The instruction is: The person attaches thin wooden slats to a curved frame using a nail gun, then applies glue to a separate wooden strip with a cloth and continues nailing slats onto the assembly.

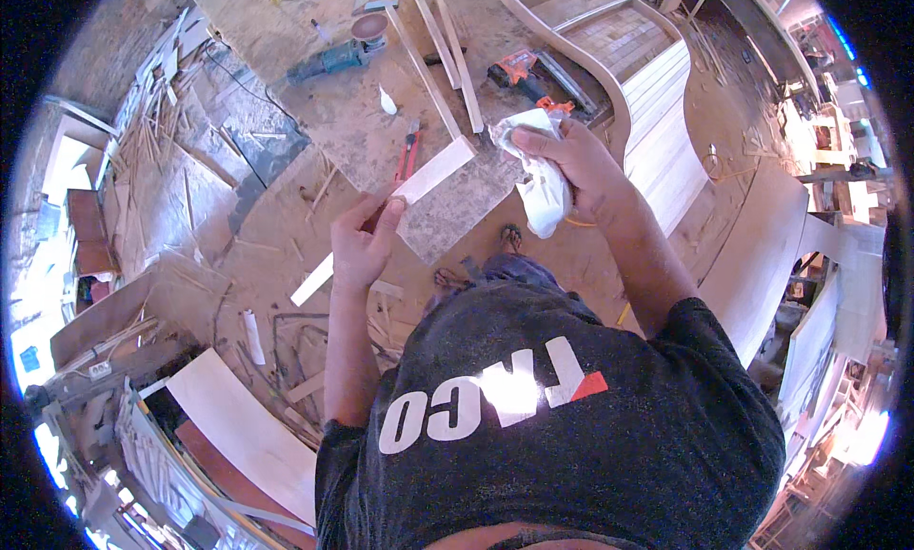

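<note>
Wood strip [400, 210] — pale, thin and flat — slants from lower left to upper right above the littered floor [286, 217], pinched near its middle by the left hand [364, 240]; the fingers [388, 219] close on its edge, and the palm hides part of it. Beyond it on the floor lie red-handled pliers [409, 150], a blue power tool [335, 57] and loose slats [447, 60], all bent by the lens. Further right, the right hand [571, 164] clutches a crumpled white cloth [540, 174], fingers curled tight around it — the cloth's lower end hangs free, just beside the strip's upper end, though whether they touch is unclear. An orange drill [522, 74] sits partly hidden behind the cloth. Curved wooden panels [666, 131] fill the right.
</note>
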Demonstrator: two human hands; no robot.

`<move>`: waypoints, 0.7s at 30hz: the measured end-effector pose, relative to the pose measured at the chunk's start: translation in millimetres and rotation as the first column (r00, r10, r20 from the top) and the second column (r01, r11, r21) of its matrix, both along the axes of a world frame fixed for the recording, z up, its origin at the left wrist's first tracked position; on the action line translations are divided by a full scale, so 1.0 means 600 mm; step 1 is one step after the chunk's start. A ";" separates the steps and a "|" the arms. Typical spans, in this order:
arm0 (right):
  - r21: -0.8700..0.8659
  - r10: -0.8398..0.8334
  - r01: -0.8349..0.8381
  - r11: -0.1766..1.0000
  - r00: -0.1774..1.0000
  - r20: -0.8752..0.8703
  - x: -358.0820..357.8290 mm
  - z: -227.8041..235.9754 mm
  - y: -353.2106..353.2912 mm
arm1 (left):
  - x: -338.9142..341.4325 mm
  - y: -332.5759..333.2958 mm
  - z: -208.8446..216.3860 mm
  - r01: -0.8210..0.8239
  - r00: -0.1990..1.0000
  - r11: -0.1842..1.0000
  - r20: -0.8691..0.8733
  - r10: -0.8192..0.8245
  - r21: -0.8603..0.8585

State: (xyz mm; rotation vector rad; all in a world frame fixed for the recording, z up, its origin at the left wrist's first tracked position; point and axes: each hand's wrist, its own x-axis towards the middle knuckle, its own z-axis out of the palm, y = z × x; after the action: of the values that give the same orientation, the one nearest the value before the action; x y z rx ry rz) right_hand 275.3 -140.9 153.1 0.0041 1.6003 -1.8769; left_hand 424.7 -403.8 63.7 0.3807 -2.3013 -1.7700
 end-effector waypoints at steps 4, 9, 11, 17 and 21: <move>-0.003 0.113 -0.113 0.994 0.993 0.015 -0.022 -0.007 0.006 | -0.004 -0.002 0.007 0.024 1.000 0.998 0.005 -0.024 -0.062; -0.007 0.161 -0.160 0.987 0.986 0.050 -0.031 -0.003 0.000 | -0.005 -0.010 -0.004 0.046 0.997 0.996 -0.057 -0.051 -0.078; -0.001 0.162 -0.162 0.987 0.986 0.049 -0.033 -0.004 -0.003 | -0.006 -0.012 -0.002 0.050 0.995 0.993 -0.077 -0.058 -0.105; 0.066 0.167 -0.168 0.984 0.986 0.017 -0.040 -0.004 -0.004 | -0.013 -0.009 0.015 0.057 0.995 0.984 -0.077 -0.071 -0.168; 0.092 0.155 -0.154 0.984 0.988 -0.006 -0.042 -0.004 -0.006 | -0.019 -0.006 0.013 0.060 0.993 0.984 -0.091 -0.077 -0.170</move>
State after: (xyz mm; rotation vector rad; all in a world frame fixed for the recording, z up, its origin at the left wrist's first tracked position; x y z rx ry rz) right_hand 250.2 -144.7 150.5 -0.0902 1.6457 -1.6876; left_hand 413.4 -407.4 71.6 0.1838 -2.3964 -1.5727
